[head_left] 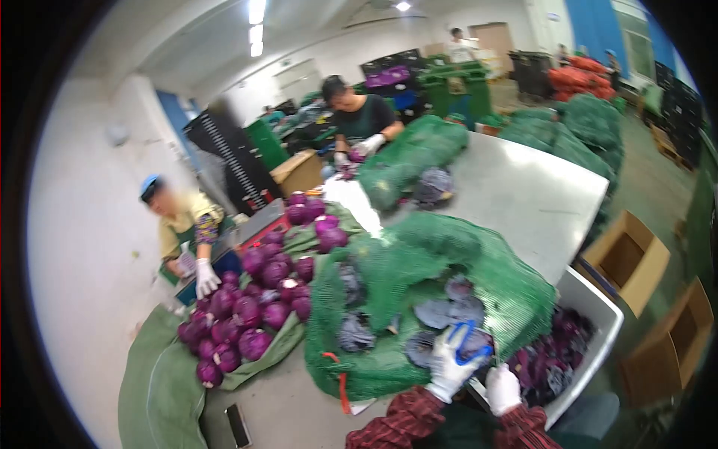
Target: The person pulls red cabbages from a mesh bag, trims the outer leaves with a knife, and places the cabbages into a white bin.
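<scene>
My left hand (451, 362), in a white glove with blue on it, grips a red cabbage (476, 343) with dull outer leaves at the near edge of a green mesh sack (516, 303). Close by on the right, my right hand (503, 389), in a white glove, is closed. A thin, narrow thing seems to rise from its fingers, too blurred to name. Loose purple-grey leaves (441, 313) and more cabbages (356, 332) lie in and on the mesh. Below my right hand stands a white bin (609, 329) holding dark purple leaves (557, 352).
Peeled red cabbages (250, 310) are piled at left on green cloth (161, 374), near a phone (238, 425). A person (187, 224) reaches into the pile; another person (361, 120) handles a cabbage across the table (538, 179). Cardboard boxes (636, 254) stand at right.
</scene>
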`<state>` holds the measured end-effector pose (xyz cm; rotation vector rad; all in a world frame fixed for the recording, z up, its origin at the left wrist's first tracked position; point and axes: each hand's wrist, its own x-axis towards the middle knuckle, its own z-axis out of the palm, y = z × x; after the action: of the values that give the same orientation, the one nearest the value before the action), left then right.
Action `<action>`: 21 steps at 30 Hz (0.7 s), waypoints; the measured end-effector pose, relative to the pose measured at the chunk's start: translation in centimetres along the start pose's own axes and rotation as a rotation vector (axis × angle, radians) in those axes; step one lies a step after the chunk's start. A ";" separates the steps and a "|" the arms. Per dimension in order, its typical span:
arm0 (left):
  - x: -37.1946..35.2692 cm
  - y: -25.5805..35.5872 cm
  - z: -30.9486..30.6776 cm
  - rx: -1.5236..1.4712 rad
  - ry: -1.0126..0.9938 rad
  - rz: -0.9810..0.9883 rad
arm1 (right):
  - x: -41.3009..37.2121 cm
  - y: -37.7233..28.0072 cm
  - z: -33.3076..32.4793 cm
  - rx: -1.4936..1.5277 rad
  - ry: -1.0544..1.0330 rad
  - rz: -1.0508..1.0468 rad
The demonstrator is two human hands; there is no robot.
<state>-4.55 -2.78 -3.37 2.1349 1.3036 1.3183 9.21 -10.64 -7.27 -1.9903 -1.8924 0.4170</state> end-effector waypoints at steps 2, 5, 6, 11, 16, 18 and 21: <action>0.1 1.6 -0.4 0.148 -0.022 -0.100 | 0.5 0.7 0.1 -0.164 0.035 -0.100; 0.3 2.0 -0.1 0.177 -0.029 -0.120 | 1.9 1.1 -1.5 -0.064 -0.143 -0.064; 0.4 2.0 0.0 0.197 -0.046 -0.137 | 2.3 2.1 -0.7 -0.069 -0.141 -0.067; 0.5 3.3 -0.4 0.280 -0.040 -0.106 | 3.7 3.3 -2.2 -0.071 -0.389 -0.114; 0.3 3.2 0.2 0.318 -0.005 -0.003 | 2.9 1.9 -3.6 -0.034 -0.258 -0.205; 0.1 3.9 0.4 0.363 -0.041 0.038 | 1.9 2.7 0.4 -0.030 -0.091 -0.062; -0.6 2.0 1.0 0.300 0.007 0.096 | 2.7 3.6 0.1 0.082 -0.293 -0.120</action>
<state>-2.75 -4.16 -2.94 2.4202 1.5005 1.2312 12.51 -8.06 -8.84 -1.8320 -2.1157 0.7751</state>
